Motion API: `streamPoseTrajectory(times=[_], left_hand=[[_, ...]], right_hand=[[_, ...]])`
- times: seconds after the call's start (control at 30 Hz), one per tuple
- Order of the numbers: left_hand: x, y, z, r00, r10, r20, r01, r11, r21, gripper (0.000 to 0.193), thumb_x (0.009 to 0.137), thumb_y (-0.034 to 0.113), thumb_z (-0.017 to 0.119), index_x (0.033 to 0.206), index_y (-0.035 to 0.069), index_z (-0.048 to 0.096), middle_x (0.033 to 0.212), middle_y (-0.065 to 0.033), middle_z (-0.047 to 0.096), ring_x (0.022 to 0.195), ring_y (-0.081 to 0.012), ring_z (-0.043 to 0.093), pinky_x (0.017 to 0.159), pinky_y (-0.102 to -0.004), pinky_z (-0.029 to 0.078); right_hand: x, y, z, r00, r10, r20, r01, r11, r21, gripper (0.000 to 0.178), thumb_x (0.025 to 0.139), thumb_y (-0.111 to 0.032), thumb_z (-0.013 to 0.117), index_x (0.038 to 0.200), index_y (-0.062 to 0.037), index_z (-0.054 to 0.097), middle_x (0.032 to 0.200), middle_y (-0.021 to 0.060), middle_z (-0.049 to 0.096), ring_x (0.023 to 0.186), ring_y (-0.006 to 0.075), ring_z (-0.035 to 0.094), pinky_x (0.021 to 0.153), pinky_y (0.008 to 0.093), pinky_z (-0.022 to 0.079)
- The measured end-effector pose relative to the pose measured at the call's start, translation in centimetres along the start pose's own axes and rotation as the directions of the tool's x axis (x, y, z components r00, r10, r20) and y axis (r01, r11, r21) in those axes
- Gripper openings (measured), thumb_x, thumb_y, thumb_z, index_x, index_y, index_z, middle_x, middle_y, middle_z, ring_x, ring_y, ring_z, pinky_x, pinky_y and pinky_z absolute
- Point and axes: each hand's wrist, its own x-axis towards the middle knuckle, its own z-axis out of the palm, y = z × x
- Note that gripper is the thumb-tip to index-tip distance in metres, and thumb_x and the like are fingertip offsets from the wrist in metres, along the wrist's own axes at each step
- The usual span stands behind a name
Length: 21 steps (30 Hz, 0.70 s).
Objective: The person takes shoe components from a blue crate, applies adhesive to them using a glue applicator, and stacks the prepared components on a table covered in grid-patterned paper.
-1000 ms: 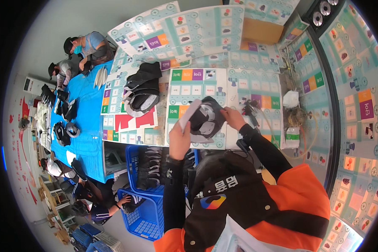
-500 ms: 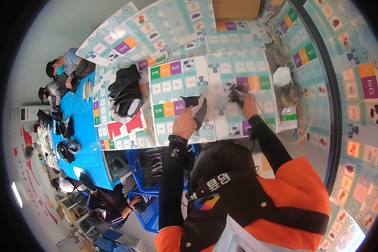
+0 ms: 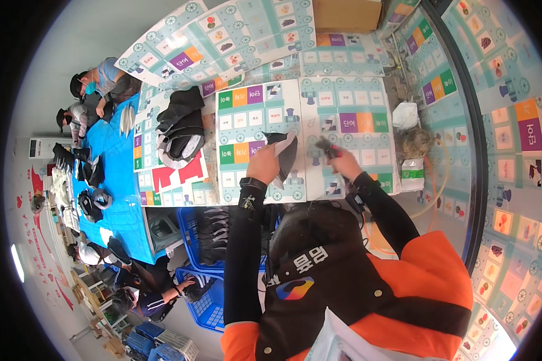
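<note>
My left hand (image 3: 264, 163) is closed on a dark shoe upper (image 3: 289, 157) with a pale grey edge, held low over the printed sheet on the table. Just right of it, my right hand (image 3: 344, 163) grips a small dark hand tool (image 3: 327, 148) with a red part. The tool's blunt head points left, toward the shoe upper, with a gap between them. Blur hides its exact kind.
A pile of dark and grey shoe uppers (image 3: 182, 123) lies left on the table, by red cut-outs (image 3: 180, 174). Blue baskets (image 3: 202, 301) stand below the table edge. Co-workers sit along a blue-covered table (image 3: 117, 201). A white packet (image 3: 412, 174) lies right, near a hose.
My right hand has lifted the dark tool and brought it left and slightly nearer to me, closer to the shoe upper. The upper has tilted a little in my left hand.
</note>
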Motion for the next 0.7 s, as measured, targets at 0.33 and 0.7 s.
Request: streamPoseTrajectory(times=[0.33, 0.7], left_hand=[[1.1, 0.4, 0.1, 0.993, -0.053, 0.102, 0.048, 0.997, 0.053, 0.033, 0.087, 0.007, 0.058, 0.119, 0.002, 0.066, 0.103, -0.024, 0.07, 0.096, -0.045, 0.068, 0.085, -0.0543, 0.055], [-0.1, -0.3, 0.1, 0.999, 0.0, -0.032, -0.001, 0.999, -0.032, 0.023, 0.089, 0.017, 0.06, 0.104, 0.0, 0.065, 0.095, -0.0266, 0.069, 0.093, -0.0476, 0.066, 0.082, -0.0561, 0.053]], right_hand=[[-2.6, -2.2, 4.6, 0.95, -0.308, 0.049, 0.295, 0.837, -0.461, 0.027, 0.085, -0.015, 0.057, 0.099, 0.0023, 0.072, 0.087, 0.0279, 0.07, 0.088, 0.0434, 0.07, 0.076, 0.0507, 0.055], [-2.6, -2.7, 5.6, 0.955, -0.289, 0.071, 0.286, 0.826, -0.486, 0.025, 0.089, -0.018, 0.056, 0.099, -0.0004, 0.071, 0.09, 0.0292, 0.068, 0.09, 0.0497, 0.064, 0.08, 0.0564, 0.051]])
